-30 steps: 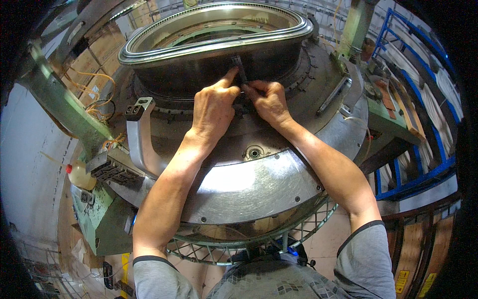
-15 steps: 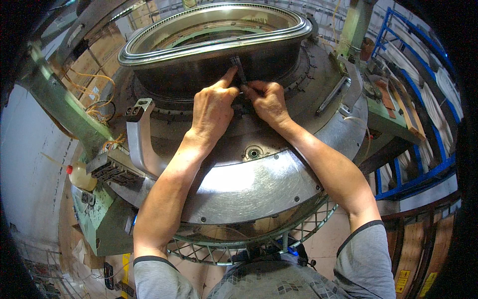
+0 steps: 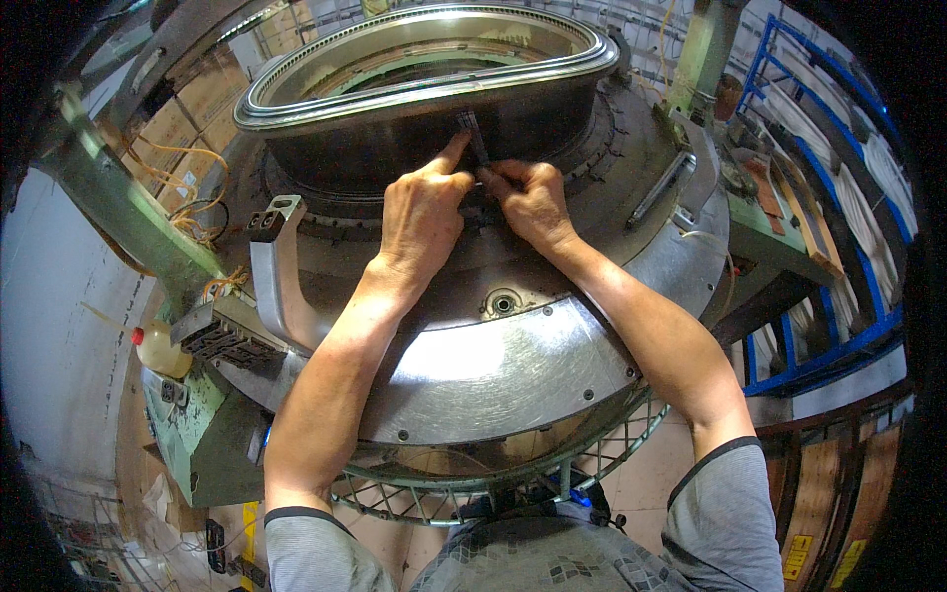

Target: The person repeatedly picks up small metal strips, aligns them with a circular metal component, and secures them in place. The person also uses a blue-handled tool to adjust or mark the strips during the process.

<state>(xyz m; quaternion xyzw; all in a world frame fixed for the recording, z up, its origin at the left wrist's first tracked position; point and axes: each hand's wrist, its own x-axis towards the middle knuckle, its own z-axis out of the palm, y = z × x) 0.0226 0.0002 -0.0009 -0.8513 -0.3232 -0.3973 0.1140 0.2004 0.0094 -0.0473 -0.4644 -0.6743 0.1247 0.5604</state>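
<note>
Right hand [image 3: 533,200]: fingers pinching the dark metal strip [image 3: 477,143]. Left hand [image 3: 422,212]: index extended to its top, grip unclear. Uneven pressure could skid the strip across the cylinder [image 3: 345,153].

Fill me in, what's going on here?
A person is working bare-handed at a big round metal machine. The right hand pinches the lower end of a thin dark strip, while the left hand points its index finger at the strip's upper part. The strip stands slightly tilted in front of the dark drum, below its shiny rim. Whether it touches the drum, I can't tell.
</note>
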